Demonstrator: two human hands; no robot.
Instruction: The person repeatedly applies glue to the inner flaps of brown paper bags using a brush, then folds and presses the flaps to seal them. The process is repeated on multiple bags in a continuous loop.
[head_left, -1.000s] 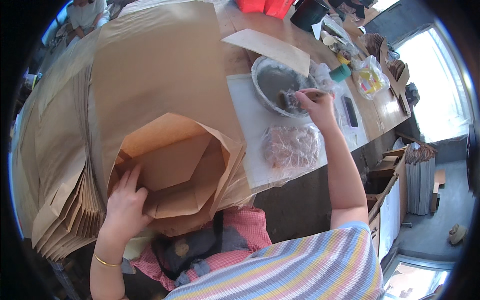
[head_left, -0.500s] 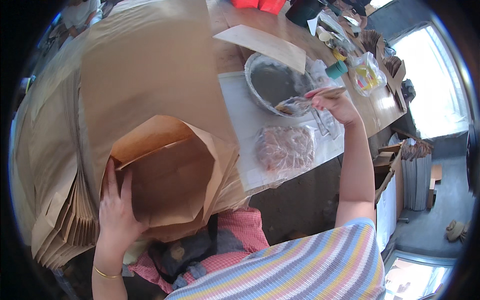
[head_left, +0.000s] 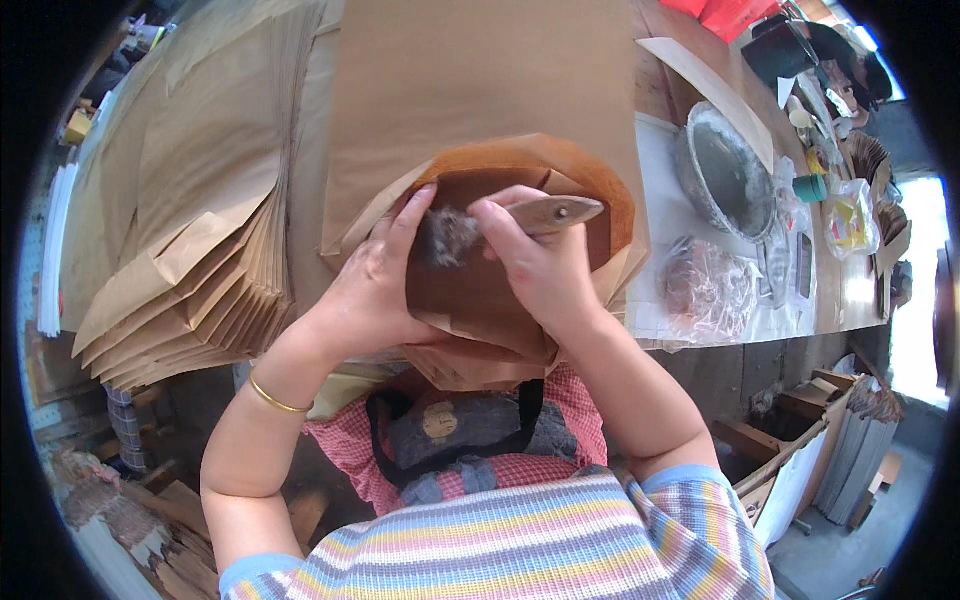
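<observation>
A wooden-handled brush (head_left: 550, 214) is in my right hand (head_left: 535, 255), its grey, wet bristles down inside an open-mouthed brown paper bag (head_left: 480, 310). My left hand (head_left: 375, 285) rests at the left side of that opening, thumb and fingers spread apart against the paper. The bristle tips sit close to my left fingertips. Some of the bag's inner folds are hidden by my hands. Under the bag lie more flat brown paper sheets (head_left: 480, 80).
A layered stack of brown paper bags (head_left: 190, 290) lies on the left. To the right are a bowl of grey paste (head_left: 725, 165), a pale board (head_left: 712, 90) leaning over its rim, a clear plastic-wrapped bundle (head_left: 710, 290) and a green cap (head_left: 810, 187).
My right hand has brought the brush from the paste bowl leftward into the bag's mouth. My left hand stays at the bag's left side. The view has swung, shifting the whole scene.
</observation>
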